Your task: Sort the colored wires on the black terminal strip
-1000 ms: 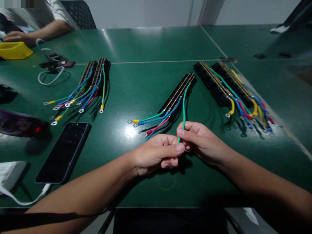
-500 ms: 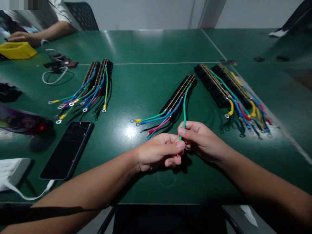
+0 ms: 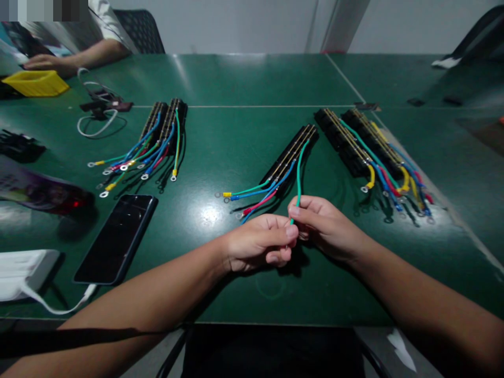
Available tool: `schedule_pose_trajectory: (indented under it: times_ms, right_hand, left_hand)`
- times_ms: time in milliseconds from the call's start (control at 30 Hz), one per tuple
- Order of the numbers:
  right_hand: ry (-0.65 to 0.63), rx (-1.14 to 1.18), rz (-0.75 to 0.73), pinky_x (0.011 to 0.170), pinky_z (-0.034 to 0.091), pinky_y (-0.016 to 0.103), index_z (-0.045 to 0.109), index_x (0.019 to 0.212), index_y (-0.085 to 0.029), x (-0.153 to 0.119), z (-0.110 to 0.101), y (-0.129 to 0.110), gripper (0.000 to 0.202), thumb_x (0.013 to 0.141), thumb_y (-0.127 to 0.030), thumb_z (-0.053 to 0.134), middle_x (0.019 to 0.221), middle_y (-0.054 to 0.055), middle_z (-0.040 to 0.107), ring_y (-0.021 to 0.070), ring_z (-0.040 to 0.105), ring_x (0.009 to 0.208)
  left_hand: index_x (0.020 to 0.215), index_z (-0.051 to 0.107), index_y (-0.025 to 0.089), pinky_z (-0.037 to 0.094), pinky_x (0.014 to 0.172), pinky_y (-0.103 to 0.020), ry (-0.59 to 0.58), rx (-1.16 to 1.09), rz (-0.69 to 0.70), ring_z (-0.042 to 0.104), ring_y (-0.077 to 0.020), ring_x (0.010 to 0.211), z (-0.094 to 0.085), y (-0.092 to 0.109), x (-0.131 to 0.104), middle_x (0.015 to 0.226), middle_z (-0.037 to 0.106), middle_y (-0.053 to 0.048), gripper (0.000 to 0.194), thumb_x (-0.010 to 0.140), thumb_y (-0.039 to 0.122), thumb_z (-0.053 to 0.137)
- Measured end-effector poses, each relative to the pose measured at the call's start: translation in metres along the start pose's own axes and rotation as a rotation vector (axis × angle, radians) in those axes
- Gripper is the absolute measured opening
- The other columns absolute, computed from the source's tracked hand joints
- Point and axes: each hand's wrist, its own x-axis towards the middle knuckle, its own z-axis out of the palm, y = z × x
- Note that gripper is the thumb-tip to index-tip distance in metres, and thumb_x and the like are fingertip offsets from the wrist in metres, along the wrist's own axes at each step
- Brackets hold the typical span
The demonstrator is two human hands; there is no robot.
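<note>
A green wire [image 3: 300, 173] runs down from a black terminal strip [image 3: 290, 153] on the table. My right hand [image 3: 318, 220] pinches this wire between thumb and finger. Just below, my left hand [image 3: 265, 241] is closed on the wire's lower end, whose tip is mostly hidden by the fingers. From the same strip several other wires fan out to the left, among them a blue wire [image 3: 252, 195] and a red wire [image 3: 260, 203] with ring terminals on their ends.
Two wired strips [image 3: 173, 118] lie at the left, two more [image 3: 342, 139] at the right. A phone [image 3: 116, 239], a white charger [image 3: 25, 273], a bottle [image 3: 43, 189] and a yellow bin [image 3: 37, 84] are on the left. Across the table rests another person's arm [image 3: 98, 52].
The view has shifted slightly, so the things on the left appear further right. Both hands keep their hold on the green wire, almost unmoved.
</note>
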Motion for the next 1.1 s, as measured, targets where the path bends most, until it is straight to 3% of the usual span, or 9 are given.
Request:
schedule_pose_trajectory:
  times_ms: [167, 367, 467, 633, 800, 900, 1100]
  right_hand:
    - [-0.014, 0.008, 0.000, 0.043, 0.024, 0.021, 0.056, 0.076, -0.016, 0.001, -0.001, 0.002, 0.029, 0.079, -0.040, 0.074, 0.053, -0.005, 0.049, 0.0066, 0.037, 0.044]
    - [-0.032, 0.006, -0.021, 0.045, 0.027, 0.021, 0.058, 0.076, -0.015, 0.002, -0.002, 0.003, 0.028, 0.079, -0.038, 0.075, 0.055, -0.003, 0.055, 0.0068, 0.043, 0.046]
    - [-0.026, 0.021, -0.017, 0.044, 0.028, 0.020, 0.058, 0.076, -0.015, 0.001, -0.001, 0.003, 0.029, 0.079, -0.040, 0.074, 0.055, -0.003, 0.055, 0.0066, 0.043, 0.045]
    - [-0.009, 0.096, 0.015, 0.043, 0.028, 0.020, 0.057, 0.073, -0.016, 0.001, 0.002, 0.000, 0.032, 0.072, -0.039, 0.079, 0.050, -0.006, 0.049, 0.0061, 0.039, 0.043]
    - [-0.022, 0.066, 0.010, 0.041, 0.027, 0.020, 0.055, 0.068, -0.016, 0.000, 0.002, -0.002, 0.035, 0.073, -0.044, 0.076, 0.049, -0.005, 0.049, 0.0065, 0.039, 0.042]
    - [-0.039, 0.015, 0.006, 0.041, 0.028, 0.020, 0.054, 0.067, -0.016, 0.000, 0.001, -0.002, 0.036, 0.076, -0.045, 0.073, 0.049, -0.004, 0.050, 0.0064, 0.040, 0.042]
    - [-0.044, -0.020, -0.001, 0.040, 0.024, 0.019, 0.054, 0.066, -0.015, -0.001, -0.001, -0.001, 0.038, 0.078, -0.046, 0.072, 0.047, -0.005, 0.048, 0.0051, 0.038, 0.040]
  left_hand:
    - [0.076, 0.051, 0.013, 0.034, 0.045, -0.015, -0.010, -0.014, 0.016, 0.035, -0.0002, 0.036, 0.000, -0.001, 0.000, 0.050, 0.054, 0.006, 0.041, 0.076, 0.043, 0.078]
    - [0.078, 0.056, 0.012, 0.034, 0.039, -0.012, 0.024, 0.035, -0.014, 0.050, -0.0033, 0.041, 0.002, 0.001, 0.001, 0.058, 0.063, 0.000, 0.044, 0.074, 0.050, 0.077]
    - [0.077, 0.055, 0.012, 0.033, 0.038, -0.011, 0.031, 0.041, -0.003, 0.047, -0.0020, 0.038, 0.003, 0.001, 0.001, 0.054, 0.061, 0.002, 0.044, 0.074, 0.050, 0.078]
    - [0.080, 0.056, 0.012, 0.036, 0.037, -0.013, 0.096, 0.151, 0.036, 0.050, -0.0037, 0.039, 0.007, -0.002, 0.001, 0.058, 0.064, 0.000, 0.048, 0.074, 0.056, 0.074]
    - [0.077, 0.053, 0.013, 0.035, 0.037, -0.014, 0.103, 0.324, 0.088, 0.049, -0.0042, 0.038, 0.012, -0.006, -0.001, 0.055, 0.060, 0.002, 0.047, 0.080, 0.058, 0.067]
    - [0.074, 0.052, 0.014, 0.036, 0.039, -0.014, 0.158, 0.508, 0.222, 0.049, -0.0046, 0.042, 0.013, -0.008, -0.004, 0.056, 0.057, 0.003, 0.039, 0.086, 0.049, 0.063]
    - [0.080, 0.058, 0.013, 0.036, 0.047, -0.016, 0.308, 1.128, 0.862, 0.047, -0.0047, 0.050, 0.014, -0.004, -0.009, 0.061, 0.058, 0.002, 0.015, 0.083, 0.024, 0.068]
